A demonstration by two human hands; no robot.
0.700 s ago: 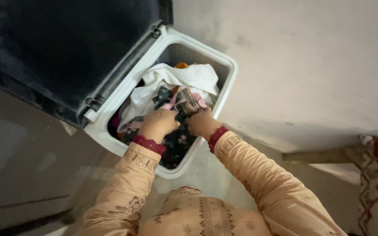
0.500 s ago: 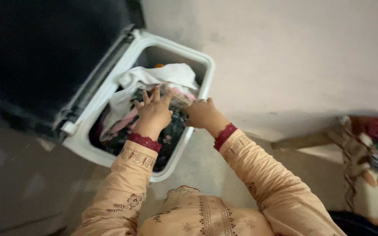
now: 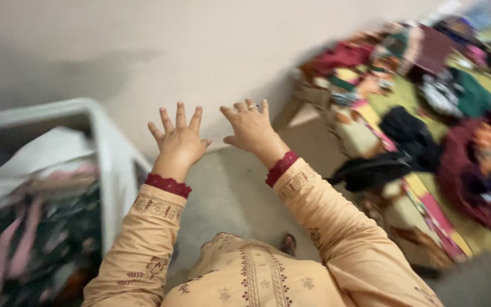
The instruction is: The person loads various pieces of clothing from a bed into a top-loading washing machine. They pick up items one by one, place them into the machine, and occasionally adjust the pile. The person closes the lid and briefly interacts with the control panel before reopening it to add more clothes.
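Both my hands are raised in front of me with fingers spread and nothing in them. My left hand [image 3: 178, 139] hangs just right of the white tub [image 3: 106, 145] of a top-loading washing machine. My right hand [image 3: 251, 128], with a ring on one finger, is beside it over the bare floor. The tub holds a blurred heap of clothes [image 3: 35, 227]: white cloth on top, dark and pink flowered fabric below. My sleeves are peach with dark red lace cuffs.
A bed [image 3: 427, 187] with a patterned cover stands at the right, strewn with a pile of mixed clothes [image 3: 467, 113] in red, black, green and maroon. A pale wall [image 3: 200, 45] runs behind. Grey floor [image 3: 228, 199] lies between machine and bed.
Both hands have left the clothes in the tub and lifted away to the right, now empty. The view has swung right, bringing the bed into sight.
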